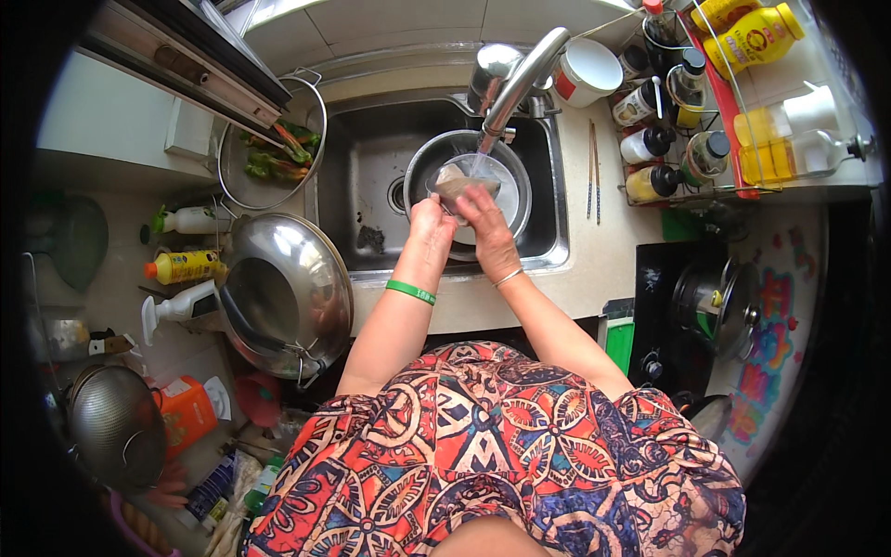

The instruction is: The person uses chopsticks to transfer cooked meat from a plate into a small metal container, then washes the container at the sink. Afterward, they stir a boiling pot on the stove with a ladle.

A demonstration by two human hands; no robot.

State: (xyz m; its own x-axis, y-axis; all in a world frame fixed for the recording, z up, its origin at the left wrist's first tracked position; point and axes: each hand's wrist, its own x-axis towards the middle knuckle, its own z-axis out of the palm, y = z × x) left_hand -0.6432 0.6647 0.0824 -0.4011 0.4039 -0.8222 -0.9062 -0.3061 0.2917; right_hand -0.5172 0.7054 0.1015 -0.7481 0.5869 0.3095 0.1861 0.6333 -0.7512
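Observation:
Under the running tap, a greyish-brown piece of food is held between my two hands; it may be fish or meat, but I cannot tell which. My left hand supports it from the left and below, its fingertips partly hidden. Against its near right side lie the blurred fingers of my right hand. Water falls onto something clear and round around the piece, perhaps a bowl or a bag. Below is a round metal basin, standing in the right part of the steel sink.
Left of the sink are a mesh basket with peppers and a large metal pan. Chopsticks, a white tub and a rack of seasoning bottles stand right. A lidded pot is on the stove.

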